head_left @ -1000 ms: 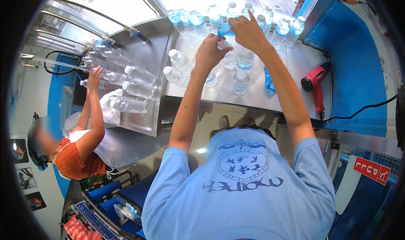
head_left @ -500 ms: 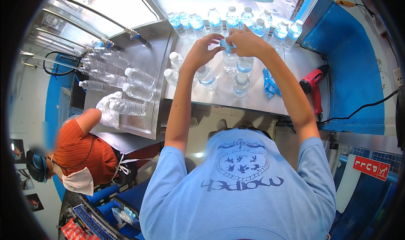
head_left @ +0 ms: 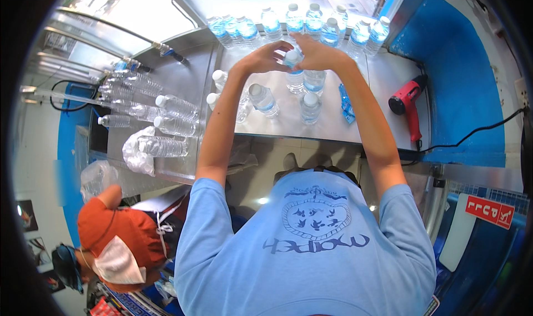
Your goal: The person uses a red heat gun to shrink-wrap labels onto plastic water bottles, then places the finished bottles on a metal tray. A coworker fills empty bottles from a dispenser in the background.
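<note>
The person's left hand (head_left: 264,59) is half open, its curved fingers parted, beside the top of a capped water bottle (head_left: 295,82) standing on the metal counter (head_left: 380,99). The right hand (head_left: 317,53) bends around the bottle's other side; whether it grips cannot be told. Blue wrappers (head_left: 347,104) and a red heat gun (head_left: 407,100) lie rightward.

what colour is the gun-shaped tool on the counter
The gun-shaped tool is red with black parts; it shows best in the head view.
</note>
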The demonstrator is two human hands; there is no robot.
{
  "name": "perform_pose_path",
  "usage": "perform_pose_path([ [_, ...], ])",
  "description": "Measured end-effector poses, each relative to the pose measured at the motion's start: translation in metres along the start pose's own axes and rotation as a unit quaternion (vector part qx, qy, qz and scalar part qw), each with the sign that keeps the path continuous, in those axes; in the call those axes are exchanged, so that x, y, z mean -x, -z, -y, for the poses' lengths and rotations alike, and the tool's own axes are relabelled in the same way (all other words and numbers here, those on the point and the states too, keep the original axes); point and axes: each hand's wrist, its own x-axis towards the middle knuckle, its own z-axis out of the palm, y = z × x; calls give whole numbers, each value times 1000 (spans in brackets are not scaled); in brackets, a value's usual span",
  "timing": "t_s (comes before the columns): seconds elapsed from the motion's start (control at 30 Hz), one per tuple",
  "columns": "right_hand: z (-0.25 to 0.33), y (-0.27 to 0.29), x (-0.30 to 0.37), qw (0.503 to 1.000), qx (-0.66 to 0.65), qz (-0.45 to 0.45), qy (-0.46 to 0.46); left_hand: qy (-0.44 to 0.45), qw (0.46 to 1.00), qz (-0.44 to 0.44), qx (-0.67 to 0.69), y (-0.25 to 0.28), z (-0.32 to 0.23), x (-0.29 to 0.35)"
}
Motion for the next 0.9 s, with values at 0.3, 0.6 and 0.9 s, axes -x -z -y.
perform_pose_path([
  [0.3,-171,-71,161,930,112,-187,-295,-43,997,34,-50,-17,25,-12],
  [0.6,-204,-109,177,881,137,-314,-327,19,997,47,-55,-31,35,-13],
  [0.9,-250,-98,175,915,6,-250,-316,9,994,87,73,-35,43,-17],
])
